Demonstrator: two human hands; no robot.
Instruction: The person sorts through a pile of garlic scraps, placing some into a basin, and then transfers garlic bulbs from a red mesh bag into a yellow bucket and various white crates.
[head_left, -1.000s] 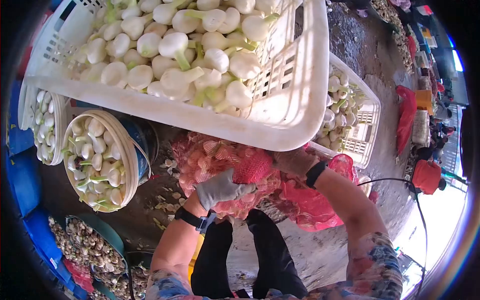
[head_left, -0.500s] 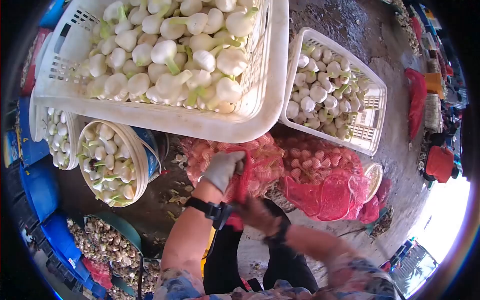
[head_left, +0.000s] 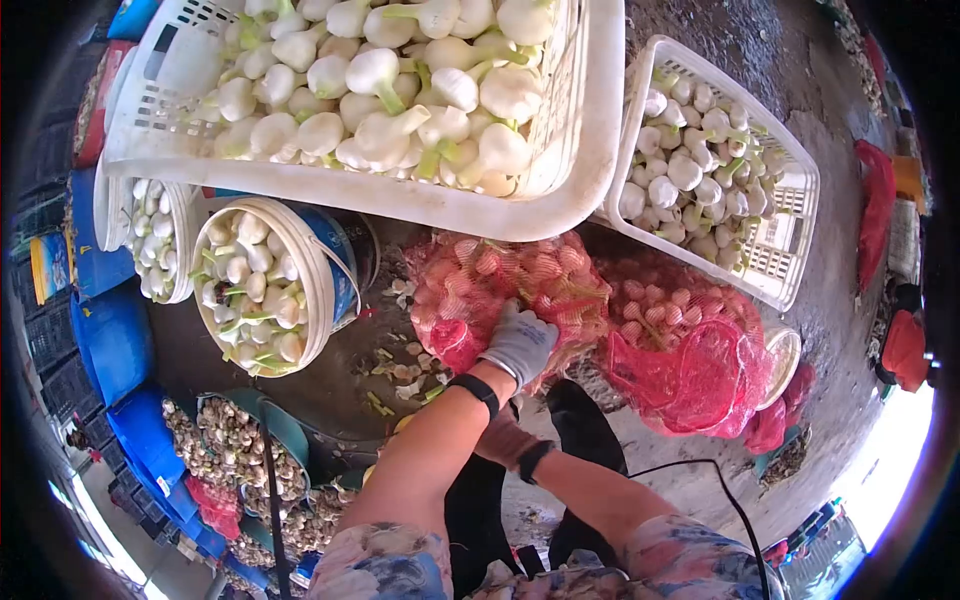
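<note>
A red mesh bag (head_left: 455,290) full of garlic bulbs stands on the floor in front of my legs. My left hand (head_left: 522,345), in a grey-white glove, is closed against the near side of this bag, its fingers curled into the netting. Bunched red mesh (head_left: 452,342) lies just left of it. Under my left forearm is my right hand (head_left: 506,440), low and close to my knees. Its fingers are hidden behind the left wrist, so what it touches does not show.
A large white crate (head_left: 400,195) of garlic stands at the front, with a second crate (head_left: 800,240) at its right. Another red mesh bag (head_left: 690,375) sits right of mine. A bucket (head_left: 322,290) of garlic stands left; a green container (head_left: 285,430) of small bulbs is nearer.
Earlier, both hands were at a raised, gathered strip of red mesh. Now that mesh lies bunched at the left, my left hand presses lower on the bag, and my right is under my left forearm.
</note>
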